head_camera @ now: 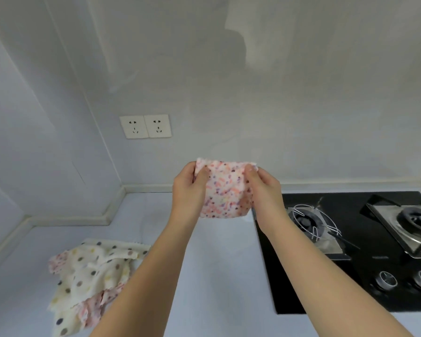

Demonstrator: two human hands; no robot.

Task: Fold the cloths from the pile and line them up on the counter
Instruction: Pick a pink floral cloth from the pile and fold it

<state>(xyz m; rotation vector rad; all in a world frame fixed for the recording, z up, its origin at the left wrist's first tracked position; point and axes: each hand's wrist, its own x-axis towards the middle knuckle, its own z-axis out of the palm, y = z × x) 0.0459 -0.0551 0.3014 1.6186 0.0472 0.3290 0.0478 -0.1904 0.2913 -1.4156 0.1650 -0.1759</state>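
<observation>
Above the counter's [216,276] middle, held clear of it: one pink speckled cloth [225,190], folded small; my left hand [188,190] pinches its left edge, my right hand [265,193] its right edge. Toward the front-left corner: pile of dotted cloths [93,276], crumpled. Along the right side: black gas hob [365,215], two burners.

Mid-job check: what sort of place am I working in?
Most likely a home kitchen: a black glass gas hob with burners and knobs set into a pale counter, and a white double wall socket on the wall behind.
</observation>
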